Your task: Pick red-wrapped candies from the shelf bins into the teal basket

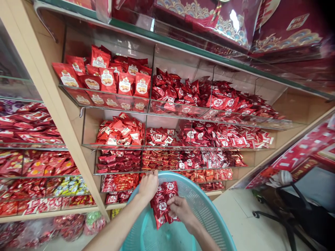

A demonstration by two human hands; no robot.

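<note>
A round teal mesh basket [206, 212] fills the bottom centre of the head view. Over its far rim my left hand [148, 185] curls shut around the top of a bunch of small red snack packets [163, 204] with white round labels. My right hand [180, 209] pinches the lower right side of the same bunch, inside the basket. The packets hang between both hands, just above the basket's floor.
Glass shelves [146, 104] full of red packaged snacks rise right behind the basket, framed by a wooden upright [65, 139]. Red gift boxes [288, 31] lie on the top shelf. A black chair base [285, 223] stands on the tiled floor at right.
</note>
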